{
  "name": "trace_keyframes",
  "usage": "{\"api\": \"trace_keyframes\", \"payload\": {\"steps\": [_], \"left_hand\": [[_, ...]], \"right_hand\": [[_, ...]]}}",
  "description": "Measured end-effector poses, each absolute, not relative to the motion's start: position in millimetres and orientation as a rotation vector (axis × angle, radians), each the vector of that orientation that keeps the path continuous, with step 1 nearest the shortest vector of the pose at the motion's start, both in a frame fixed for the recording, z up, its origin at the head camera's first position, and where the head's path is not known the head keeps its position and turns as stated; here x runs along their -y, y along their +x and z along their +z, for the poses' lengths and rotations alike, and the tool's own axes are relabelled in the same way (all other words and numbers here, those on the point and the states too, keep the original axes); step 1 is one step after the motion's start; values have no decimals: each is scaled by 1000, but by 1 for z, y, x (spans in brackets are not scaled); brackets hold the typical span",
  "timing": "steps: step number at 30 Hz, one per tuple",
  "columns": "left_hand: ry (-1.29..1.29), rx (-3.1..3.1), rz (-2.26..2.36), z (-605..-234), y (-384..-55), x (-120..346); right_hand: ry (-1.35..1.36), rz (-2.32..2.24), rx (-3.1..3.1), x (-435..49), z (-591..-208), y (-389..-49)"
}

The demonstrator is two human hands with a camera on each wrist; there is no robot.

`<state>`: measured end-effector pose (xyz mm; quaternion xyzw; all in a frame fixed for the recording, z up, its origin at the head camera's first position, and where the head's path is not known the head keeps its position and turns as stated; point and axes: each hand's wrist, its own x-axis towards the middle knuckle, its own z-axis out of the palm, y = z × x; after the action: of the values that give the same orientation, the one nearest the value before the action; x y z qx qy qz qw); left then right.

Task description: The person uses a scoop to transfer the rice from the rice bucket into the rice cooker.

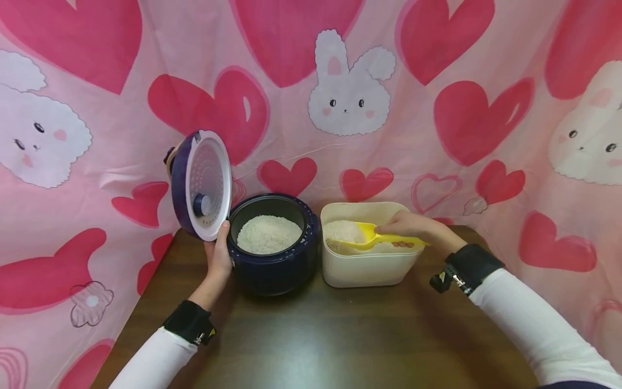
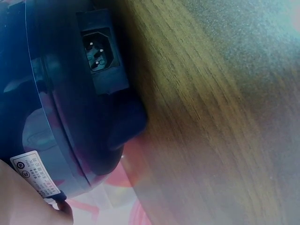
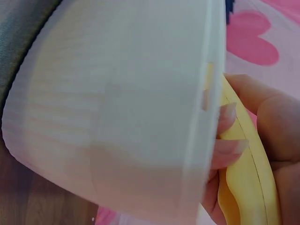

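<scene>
A dark blue rice cooker (image 1: 274, 275) stands on the table with white rice (image 1: 269, 234) in its pot. Its lid (image 1: 214, 173) is raised at the left, inner side facing right. My left hand (image 1: 218, 259) holds the lid's lower edge, thumb at the rim; the other fingers are mostly hidden. In my right hand (image 1: 408, 227) I grip a yellow scoop (image 1: 369, 237) by its handle. The scoop carries rice and is inside a cream bin (image 1: 364, 270), over the rice there. The right wrist view shows fingers curled round the scoop handle (image 3: 253, 187).
The brown wooden table (image 1: 301, 340) runs in front of the cooker and bin, which stand side by side. A pink curtain (image 1: 291, 124) with hearts and rabbits hangs close behind. A power socket (image 2: 98, 51) shows on the cooker's side.
</scene>
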<state>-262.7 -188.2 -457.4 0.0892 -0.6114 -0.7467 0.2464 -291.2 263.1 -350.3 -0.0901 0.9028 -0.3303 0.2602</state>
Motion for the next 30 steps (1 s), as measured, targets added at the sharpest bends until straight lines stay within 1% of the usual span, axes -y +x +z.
{"api": "trace_keyframes", "payload": {"steps": [6, 15, 24, 30], "left_hand": [[256, 1701, -2026, -457, -262, 187], [257, 1699, -2028, -454, -261, 186], [263, 1671, -2040, -457, -262, 187], [299, 1709, -2033, -456, -259, 189]], "right_hand": [[-211, -933, -2435, -281, -343, -286], [-277, -927, -2470, -301, -340, -273], [-287, -982, -2477, -299, -338, -266], [-331, -1022, -2474, -282, -330, -273]]}}
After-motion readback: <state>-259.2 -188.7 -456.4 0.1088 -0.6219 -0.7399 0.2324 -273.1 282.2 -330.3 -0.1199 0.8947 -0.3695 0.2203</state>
